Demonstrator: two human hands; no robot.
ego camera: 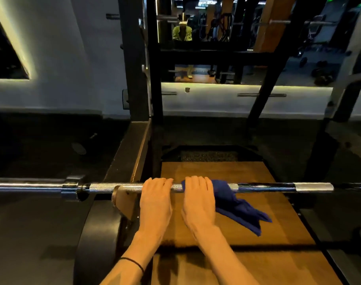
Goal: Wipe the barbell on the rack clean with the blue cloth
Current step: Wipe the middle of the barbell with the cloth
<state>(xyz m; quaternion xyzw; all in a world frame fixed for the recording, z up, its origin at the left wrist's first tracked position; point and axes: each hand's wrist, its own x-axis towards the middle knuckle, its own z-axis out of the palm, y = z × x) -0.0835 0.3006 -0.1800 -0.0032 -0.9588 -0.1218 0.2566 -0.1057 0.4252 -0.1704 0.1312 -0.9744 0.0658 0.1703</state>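
Note:
A steel barbell (pixel 265 186) runs across the view from left to right, resting on a rack hook (pixel 122 199) at the left. My left hand (pixel 156 197) grips the bare knurled shaft just right of that hook. Close beside it, my right hand (pixel 198 199) holds the blue cloth (pixel 235 204) wrapped over the bar. The cloth's loose end hangs down to the right below the shaft. My fingers curl over the top of the bar, so their tips are hidden.
A black rack upright (pixel 134 64) rises behind the bar on the left. A wooden platform (pixel 226 262) lies below. A black weight plate (pixel 97 239) stands at lower left. A mirror (pixel 206 38) behind shows a person and gym equipment.

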